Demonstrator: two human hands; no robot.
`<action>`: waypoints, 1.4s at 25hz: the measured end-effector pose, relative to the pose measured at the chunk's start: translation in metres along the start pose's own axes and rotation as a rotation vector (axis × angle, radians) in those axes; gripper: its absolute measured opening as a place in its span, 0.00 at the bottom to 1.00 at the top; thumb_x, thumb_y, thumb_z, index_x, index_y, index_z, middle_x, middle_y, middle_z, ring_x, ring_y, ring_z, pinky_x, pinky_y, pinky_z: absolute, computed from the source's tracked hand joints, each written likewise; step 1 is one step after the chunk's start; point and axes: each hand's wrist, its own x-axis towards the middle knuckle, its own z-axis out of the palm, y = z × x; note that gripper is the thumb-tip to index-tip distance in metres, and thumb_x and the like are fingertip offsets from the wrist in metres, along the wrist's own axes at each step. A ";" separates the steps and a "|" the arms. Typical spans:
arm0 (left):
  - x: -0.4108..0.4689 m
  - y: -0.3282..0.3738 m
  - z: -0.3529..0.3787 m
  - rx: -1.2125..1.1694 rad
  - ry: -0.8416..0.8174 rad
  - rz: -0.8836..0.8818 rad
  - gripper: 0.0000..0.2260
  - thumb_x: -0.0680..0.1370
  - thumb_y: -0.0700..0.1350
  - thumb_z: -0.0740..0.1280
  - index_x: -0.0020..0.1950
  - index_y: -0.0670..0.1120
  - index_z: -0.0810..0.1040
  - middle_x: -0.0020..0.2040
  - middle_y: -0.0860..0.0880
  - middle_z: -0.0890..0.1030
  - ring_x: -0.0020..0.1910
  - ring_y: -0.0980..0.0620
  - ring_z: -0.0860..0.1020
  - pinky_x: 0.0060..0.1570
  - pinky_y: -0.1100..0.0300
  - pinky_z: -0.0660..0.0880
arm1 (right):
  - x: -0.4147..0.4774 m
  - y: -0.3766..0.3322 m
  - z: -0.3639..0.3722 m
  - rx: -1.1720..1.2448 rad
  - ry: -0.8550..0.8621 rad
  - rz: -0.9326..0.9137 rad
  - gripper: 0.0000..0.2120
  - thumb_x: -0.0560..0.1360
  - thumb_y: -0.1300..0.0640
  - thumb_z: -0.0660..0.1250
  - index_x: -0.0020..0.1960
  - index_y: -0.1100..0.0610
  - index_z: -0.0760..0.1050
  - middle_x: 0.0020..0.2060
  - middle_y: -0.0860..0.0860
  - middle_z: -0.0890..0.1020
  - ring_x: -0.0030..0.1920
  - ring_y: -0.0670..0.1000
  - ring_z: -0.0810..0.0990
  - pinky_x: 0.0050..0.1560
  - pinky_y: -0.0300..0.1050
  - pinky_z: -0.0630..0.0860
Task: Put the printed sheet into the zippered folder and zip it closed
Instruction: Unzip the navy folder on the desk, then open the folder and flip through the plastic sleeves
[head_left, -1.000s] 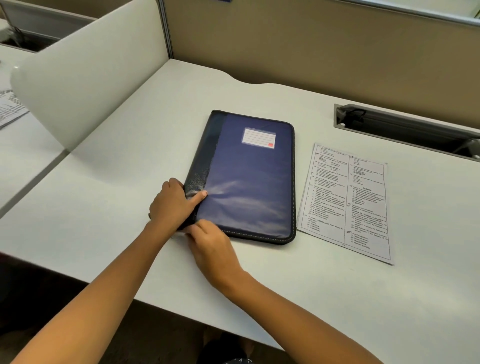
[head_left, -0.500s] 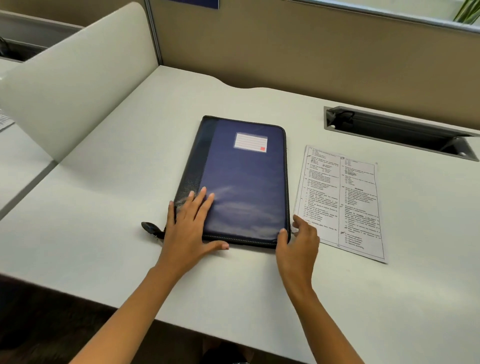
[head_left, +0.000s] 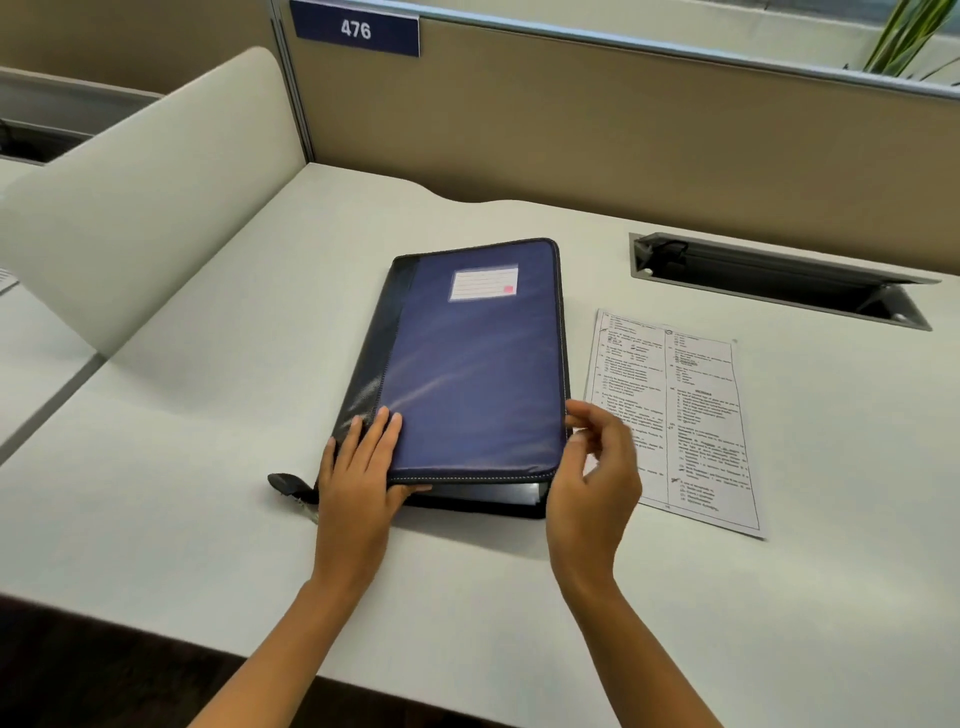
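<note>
Head camera view shows the dark blue zippered fabric folder (head_left: 475, 364) lying on the white desk (head_left: 208, 426), its near right corner lifted so a dark gap shows under the cover. Left hand (head_left: 361, 475) lies flat with spread fingers on the near left corner, probably to keep the folder from sliding. Right hand (head_left: 592, 462) pinches the cover's right edge to raise it. White printed sheet (head_left: 675, 415) waits just beside the folder, not yet inside. Half a second ago the cover was flat and the right hand only touched the corner.
</note>
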 end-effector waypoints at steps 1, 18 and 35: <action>0.000 0.001 -0.001 -0.087 0.034 -0.035 0.29 0.74 0.35 0.68 0.74 0.45 0.64 0.73 0.48 0.67 0.74 0.44 0.61 0.73 0.43 0.59 | 0.002 0.000 0.000 0.023 0.067 -0.058 0.10 0.79 0.65 0.59 0.56 0.57 0.75 0.50 0.47 0.78 0.52 0.42 0.76 0.53 0.30 0.74; 0.019 -0.027 -0.051 -0.977 0.350 -1.116 0.37 0.73 0.72 0.47 0.67 0.46 0.68 0.35 0.39 0.72 0.33 0.41 0.73 0.45 0.48 0.76 | -0.032 0.076 0.028 -0.574 -0.577 -0.325 0.26 0.82 0.56 0.56 0.76 0.59 0.51 0.76 0.51 0.53 0.77 0.50 0.50 0.77 0.48 0.50; 0.018 -0.047 -0.039 -0.420 0.261 -0.948 0.26 0.78 0.54 0.64 0.65 0.35 0.66 0.57 0.36 0.75 0.60 0.35 0.73 0.52 0.50 0.72 | -0.016 0.087 -0.021 -0.663 -0.497 -0.287 0.25 0.77 0.60 0.65 0.73 0.62 0.64 0.72 0.54 0.67 0.74 0.53 0.63 0.73 0.52 0.63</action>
